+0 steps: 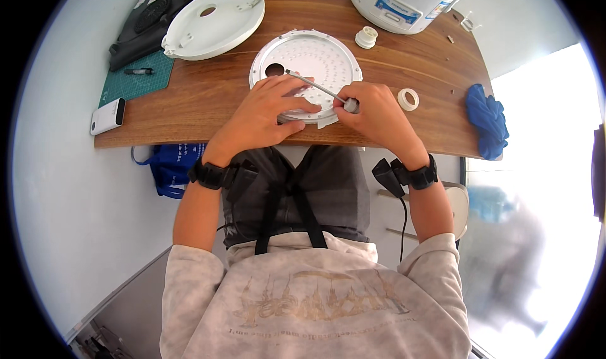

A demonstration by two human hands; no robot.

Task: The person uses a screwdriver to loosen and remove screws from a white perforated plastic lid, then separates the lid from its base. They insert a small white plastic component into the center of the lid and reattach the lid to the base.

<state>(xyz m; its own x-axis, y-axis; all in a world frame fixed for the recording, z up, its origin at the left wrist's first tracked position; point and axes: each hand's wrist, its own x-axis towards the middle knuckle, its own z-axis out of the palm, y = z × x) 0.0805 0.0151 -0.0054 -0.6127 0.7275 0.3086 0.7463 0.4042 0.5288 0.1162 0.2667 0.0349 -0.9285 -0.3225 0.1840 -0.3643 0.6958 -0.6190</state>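
Note:
A round, pale metal rice cooker inner lid point(325, 56), dimpled and with a dark round hole at its left, lies near the table's front edge. My left hand point(265, 110) rests on its left and near side, fingers spread. In my right hand point(375, 114), at the lid's right edge, is a screwdriver point(322, 89). Its grey handle is in my curled fingers, and the long shaft slants up and left across the lid, its tip near the hole and my left fingertips. A small pale tab sticks out from the lid's near rim.
On the wooden table point(208, 116) are a white outer lid point(221, 28), a white cooker body point(394, 5), a white cap point(366, 37), a ring point(408, 99), a blue cloth point(487, 120), a green cutting mat point(142, 78) with a pen, and a white power bank point(108, 117).

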